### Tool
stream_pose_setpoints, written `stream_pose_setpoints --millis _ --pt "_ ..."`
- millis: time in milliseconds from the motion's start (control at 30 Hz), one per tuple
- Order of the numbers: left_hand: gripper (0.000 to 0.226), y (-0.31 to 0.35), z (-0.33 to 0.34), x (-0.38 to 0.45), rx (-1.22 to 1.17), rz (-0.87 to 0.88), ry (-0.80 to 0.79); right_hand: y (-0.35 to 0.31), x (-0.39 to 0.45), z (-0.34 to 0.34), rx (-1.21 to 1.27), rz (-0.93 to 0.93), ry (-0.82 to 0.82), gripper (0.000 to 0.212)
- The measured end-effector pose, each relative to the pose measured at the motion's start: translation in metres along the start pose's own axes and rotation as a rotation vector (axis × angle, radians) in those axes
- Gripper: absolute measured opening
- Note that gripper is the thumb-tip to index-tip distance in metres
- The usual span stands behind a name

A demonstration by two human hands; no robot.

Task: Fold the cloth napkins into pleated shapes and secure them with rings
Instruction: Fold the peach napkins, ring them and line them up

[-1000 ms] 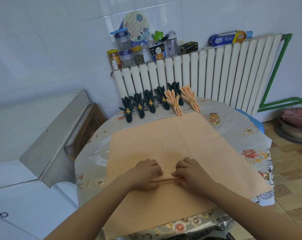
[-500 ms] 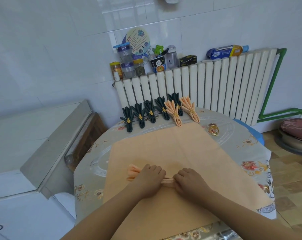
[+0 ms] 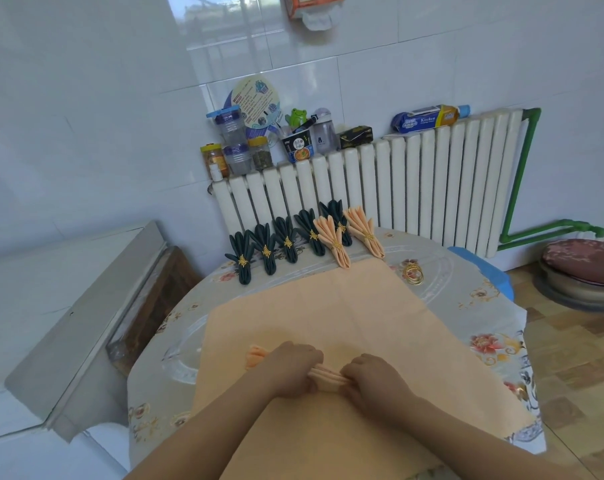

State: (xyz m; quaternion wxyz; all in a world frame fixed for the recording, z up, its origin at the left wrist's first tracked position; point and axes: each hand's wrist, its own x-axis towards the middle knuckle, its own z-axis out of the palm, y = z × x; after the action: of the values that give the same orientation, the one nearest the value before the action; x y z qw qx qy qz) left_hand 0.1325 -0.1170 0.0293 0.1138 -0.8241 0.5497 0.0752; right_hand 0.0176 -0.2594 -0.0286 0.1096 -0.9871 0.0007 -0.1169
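We pinch the pleated peach napkin (image 3: 328,377) w/ left hand (image 3: 291,370) & right hand (image 3: 375,381), both curled; pleat axis runs left-right between them, near table's (image 3: 494,327) front edge.

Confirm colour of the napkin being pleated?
Peach-orange napkin, plain, gripped by left hand and right hand; head view.

Bright, even daylight; window glare on wall tiles (image 3: 224,32); soft shadows; wide-angle bending at edges; slightly soft focus.

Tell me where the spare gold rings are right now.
In the head view, the gold rings lie on the table's far right, just off the peach cloth's far right corner.
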Motion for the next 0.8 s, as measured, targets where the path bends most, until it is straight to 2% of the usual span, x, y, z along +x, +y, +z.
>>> stream_pose_setpoints --millis 167,267,467,534,667,800 --pt "0.023 -0.003 -0.009 0.01 -0.424 -0.117 0.089 0.024 0.003 -0.014 0.119 0.082 -0.068 0.028" --pt "0.022 0.003 -0.02 0.021 -0.399 -0.164 0.156 0.039 0.009 -0.025 0.105 0.079 -0.081 0.027" --pt "0.02 0.011 -0.038 0.06 -0.28 -0.181 0.312 0.08 0.016 -0.036 0.159 0.15 0.074 0.033" --pt "0.02 0.008 -0.04 0.077 -0.207 -0.224 0.315 0.096 0.021 -0.035 0.225 0.273 0.198 0.036" --pt "0.021 0.001 -0.048 0.106 -0.151 -0.29 0.353 0.134 0.038 -0.038 0.288 0.7 0.431 0.038" --pt "0.021 -0.01 -0.051 0.144 -0.105 -0.316 0.333 0.174 0.065 -0.03 0.275 0.955 0.42 0.054"
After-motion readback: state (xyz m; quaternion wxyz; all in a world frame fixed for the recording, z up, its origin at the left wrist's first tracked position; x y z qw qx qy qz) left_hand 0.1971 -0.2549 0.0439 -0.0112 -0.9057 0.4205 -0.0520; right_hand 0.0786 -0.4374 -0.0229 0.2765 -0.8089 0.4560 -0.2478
